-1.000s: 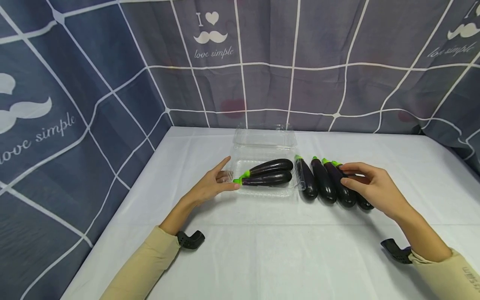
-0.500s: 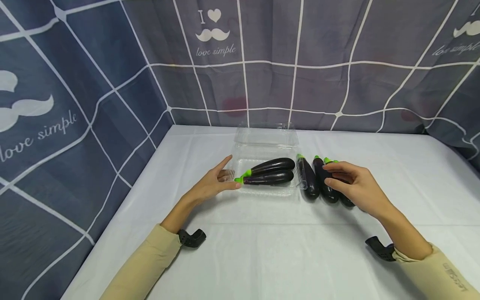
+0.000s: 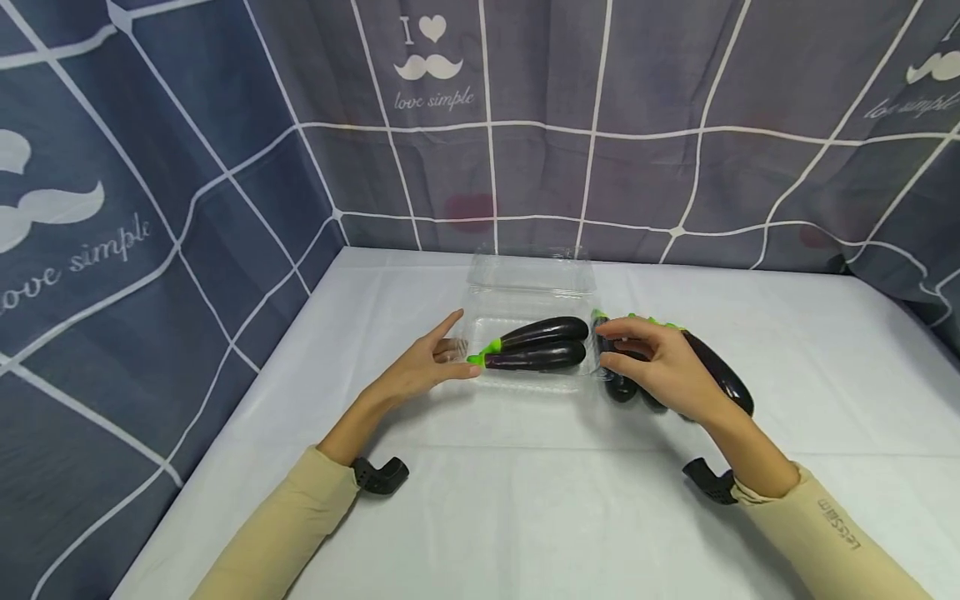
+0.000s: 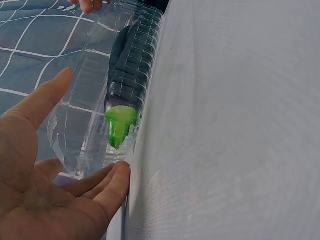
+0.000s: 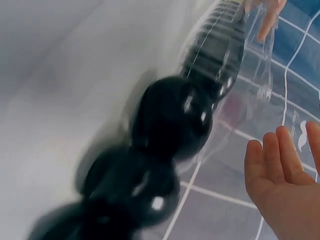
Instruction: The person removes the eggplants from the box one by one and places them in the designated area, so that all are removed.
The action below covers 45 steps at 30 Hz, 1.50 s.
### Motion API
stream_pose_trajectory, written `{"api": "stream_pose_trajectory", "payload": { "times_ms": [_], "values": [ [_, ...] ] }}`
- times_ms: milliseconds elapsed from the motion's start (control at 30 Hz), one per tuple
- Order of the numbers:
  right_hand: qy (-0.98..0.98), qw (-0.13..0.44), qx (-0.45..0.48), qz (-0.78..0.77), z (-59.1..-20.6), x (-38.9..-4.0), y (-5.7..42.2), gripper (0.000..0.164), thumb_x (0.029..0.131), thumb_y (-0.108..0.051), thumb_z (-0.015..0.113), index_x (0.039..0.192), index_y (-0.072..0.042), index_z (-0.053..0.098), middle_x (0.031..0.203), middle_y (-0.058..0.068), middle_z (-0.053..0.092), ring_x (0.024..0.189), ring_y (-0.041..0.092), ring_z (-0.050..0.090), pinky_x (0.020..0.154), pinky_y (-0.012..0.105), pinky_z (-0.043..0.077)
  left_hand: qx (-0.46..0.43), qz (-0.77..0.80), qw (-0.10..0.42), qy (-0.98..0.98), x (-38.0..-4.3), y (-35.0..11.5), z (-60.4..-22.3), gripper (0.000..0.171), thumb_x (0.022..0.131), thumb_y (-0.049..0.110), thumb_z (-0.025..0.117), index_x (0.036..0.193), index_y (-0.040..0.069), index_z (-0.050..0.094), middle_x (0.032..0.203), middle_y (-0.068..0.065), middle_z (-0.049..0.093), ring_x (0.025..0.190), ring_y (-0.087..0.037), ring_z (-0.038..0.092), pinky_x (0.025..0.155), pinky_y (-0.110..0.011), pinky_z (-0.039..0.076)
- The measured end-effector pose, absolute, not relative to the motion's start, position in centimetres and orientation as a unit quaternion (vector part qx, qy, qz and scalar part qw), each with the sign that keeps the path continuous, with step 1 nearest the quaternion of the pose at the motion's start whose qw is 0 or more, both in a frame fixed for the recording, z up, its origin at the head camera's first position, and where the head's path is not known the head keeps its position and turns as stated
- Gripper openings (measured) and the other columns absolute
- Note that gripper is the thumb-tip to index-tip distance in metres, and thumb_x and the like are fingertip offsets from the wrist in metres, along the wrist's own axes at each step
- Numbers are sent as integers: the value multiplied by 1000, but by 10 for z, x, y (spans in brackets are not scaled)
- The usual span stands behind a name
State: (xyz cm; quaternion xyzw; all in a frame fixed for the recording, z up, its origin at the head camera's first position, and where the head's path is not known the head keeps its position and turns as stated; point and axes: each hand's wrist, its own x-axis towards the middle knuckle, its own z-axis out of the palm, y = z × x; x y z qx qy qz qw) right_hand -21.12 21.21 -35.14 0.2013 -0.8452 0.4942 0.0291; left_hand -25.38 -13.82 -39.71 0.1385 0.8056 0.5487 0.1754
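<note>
Two dark purple eggplants (image 3: 536,357) with green stems lie side by side in the tray of a clear plastic container (image 3: 525,382). Its lid stands raised at the back. My left hand (image 3: 423,367) touches the container's left end with spread fingers; in the left wrist view, an eggplant (image 4: 125,80) shows through the plastic wall. Over a row of several loose eggplants (image 3: 720,375), right of the container, hovers my right hand (image 3: 660,362), partly hiding them. Straight fingers and no held object show on the right hand (image 5: 287,185) in the right wrist view.
A white cloth (image 3: 487,500) covers the table. Behind it and on the left hang dark checked curtains (image 3: 540,100) with white lines. Each wrist carries a black camera mount (image 3: 381,476).
My right hand has moved left along the loose eggplants, from the rightmost to above the leftmost ones, uncovering the rightmost. The left hand stays at the container.
</note>
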Motion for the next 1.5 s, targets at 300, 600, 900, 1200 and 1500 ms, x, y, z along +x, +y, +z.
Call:
{"api": "stream_pose_trajectory", "payload": {
  "times_ms": [300,600,900,1200,1500],
  "values": [
    [-838,13,224,496,-354,-223,190,33,92,-8,71,123,0,66,126,14,61,116,36,59,99,44,46,142,551,175,804,-254,-137,-397,101,83,37,80,158,39,14,155,-16,30,142,-33,32,107,-55,34],
    [-832,5,247,496,-358,-231,184,32,91,-6,71,121,3,66,124,17,62,114,34,58,98,47,45,139,546,175,807,-254,-137,-398,102,83,38,80,159,36,13,154,-16,32,141,-34,33,106,-56,35],
    [-830,-25,234,507,-360,-239,173,36,90,-8,72,125,1,65,128,13,61,114,32,59,94,47,46,140,542,173,810,-253,-138,-396,103,81,39,82,159,37,13,154,-17,31,141,-35,32,107,-55,34],
    [-820,-26,260,508,-359,-250,157,36,91,-7,69,124,4,64,126,19,62,116,33,58,98,45,45,140,550,175,804,-254,-140,-397,102,82,35,81,159,37,14,154,-17,32,141,-36,31,107,-56,34],
    [-821,-63,258,505,-364,-264,152,37,92,-12,71,126,0,63,125,20,62,116,33,59,94,44,49,135,549,173,807,-255,-137,-397,104,81,35,82,159,34,14,152,-19,34,140,-36,34,106,-54,36]
  ]
}}
